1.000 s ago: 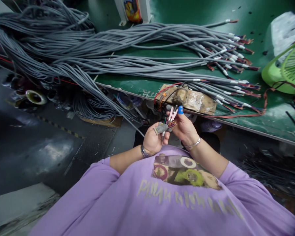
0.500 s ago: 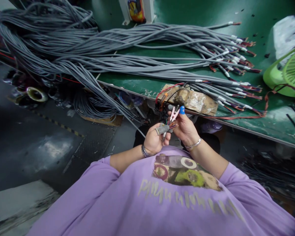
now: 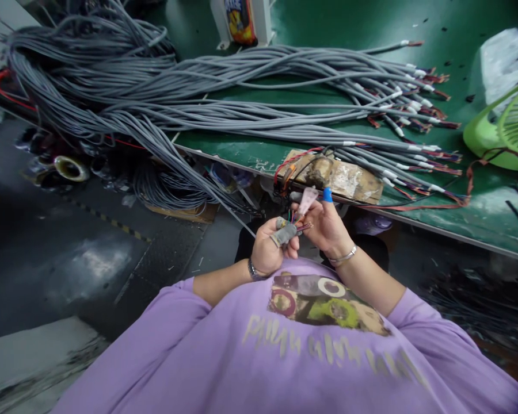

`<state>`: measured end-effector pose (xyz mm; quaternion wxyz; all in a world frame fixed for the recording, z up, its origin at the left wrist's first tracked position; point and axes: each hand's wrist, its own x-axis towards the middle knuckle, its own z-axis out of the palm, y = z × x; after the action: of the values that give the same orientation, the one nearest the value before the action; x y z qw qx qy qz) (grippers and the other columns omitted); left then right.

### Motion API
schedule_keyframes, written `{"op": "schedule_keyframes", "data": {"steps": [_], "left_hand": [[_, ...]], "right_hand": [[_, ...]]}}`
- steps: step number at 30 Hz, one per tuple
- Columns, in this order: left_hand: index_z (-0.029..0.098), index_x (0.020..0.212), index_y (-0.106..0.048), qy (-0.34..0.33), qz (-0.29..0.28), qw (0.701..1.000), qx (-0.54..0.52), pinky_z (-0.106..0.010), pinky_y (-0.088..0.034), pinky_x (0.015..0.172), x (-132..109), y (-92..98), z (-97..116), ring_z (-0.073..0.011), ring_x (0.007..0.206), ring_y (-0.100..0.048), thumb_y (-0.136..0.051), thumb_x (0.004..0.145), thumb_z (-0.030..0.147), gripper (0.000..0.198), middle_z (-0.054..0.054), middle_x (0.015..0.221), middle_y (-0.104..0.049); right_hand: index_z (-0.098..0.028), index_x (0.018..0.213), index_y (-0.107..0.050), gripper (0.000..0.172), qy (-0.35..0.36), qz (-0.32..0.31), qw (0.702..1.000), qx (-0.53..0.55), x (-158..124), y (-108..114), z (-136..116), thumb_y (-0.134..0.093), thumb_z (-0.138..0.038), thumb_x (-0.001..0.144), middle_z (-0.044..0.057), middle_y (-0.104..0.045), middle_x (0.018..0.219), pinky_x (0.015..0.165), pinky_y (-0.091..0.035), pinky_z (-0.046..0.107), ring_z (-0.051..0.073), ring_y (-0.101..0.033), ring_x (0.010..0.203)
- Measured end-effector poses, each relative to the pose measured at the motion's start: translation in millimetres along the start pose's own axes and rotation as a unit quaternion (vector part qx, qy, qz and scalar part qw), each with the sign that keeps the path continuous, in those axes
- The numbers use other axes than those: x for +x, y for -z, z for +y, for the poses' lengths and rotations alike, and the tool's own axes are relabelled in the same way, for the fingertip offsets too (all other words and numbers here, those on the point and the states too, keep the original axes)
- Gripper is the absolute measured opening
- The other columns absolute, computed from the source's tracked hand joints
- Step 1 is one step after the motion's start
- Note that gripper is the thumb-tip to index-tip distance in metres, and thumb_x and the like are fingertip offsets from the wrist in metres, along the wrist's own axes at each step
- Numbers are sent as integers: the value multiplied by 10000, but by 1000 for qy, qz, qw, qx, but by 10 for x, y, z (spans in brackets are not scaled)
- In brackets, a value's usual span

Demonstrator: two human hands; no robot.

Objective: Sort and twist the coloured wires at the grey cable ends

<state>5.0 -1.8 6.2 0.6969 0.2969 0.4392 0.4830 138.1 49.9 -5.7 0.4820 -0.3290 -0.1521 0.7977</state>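
Between the fingers of my left hand (image 3: 268, 247) is the end of a grey cable, with thin coloured wires (image 3: 303, 227) fanning out toward the right. Grey coverings wrap the left thumb and a fingertip. My right hand (image 3: 331, 230) has a small pink clip (image 3: 307, 200), blurred by motion, against its curled fingers. A blue cover (image 3: 327, 194) sits on the right thumb, which points up and stands apart from the clip. The clip's lower end is at the wires; whether it grips one is hard to see.
Long bundles of grey cable (image 3: 259, 115) with stripped ends lie across the green table (image 3: 349, 23). At the table's front edge is a taped cardboard block (image 3: 349, 179) with red and black leads. A green fan (image 3: 490, 129) stands right. Wire coils (image 3: 71, 168) lie below, left.
The right thumb has lifted away from the pink clip, whose open handles now appear as one blurred shape. The left hand stays nearly in place with the wires.
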Motion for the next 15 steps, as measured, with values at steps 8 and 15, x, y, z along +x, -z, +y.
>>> {"op": "schedule_keyframes", "data": {"steps": [8,15], "left_hand": [[190,728,-527,1,17,999,50,-184,-358,359,60,48,-63,-86,376,-537,-738,704,511,385,32,555,-637],[171,715,-586,-23,5,992,124,-189,-447,434,31,144,-88,-95,435,-586,-753,728,520,387,2,582,-659]], "right_hand": [[-178,738,-683,484,-34,-51,988,-142,-146,78,-70,-883,-582,565,-4,-613,644,508,-449,233,104,-518,541],[-176,703,-673,355,2,-10,972,-236,-212,125,-59,-909,-401,562,-32,-594,594,489,-374,211,78,-453,511]]}}
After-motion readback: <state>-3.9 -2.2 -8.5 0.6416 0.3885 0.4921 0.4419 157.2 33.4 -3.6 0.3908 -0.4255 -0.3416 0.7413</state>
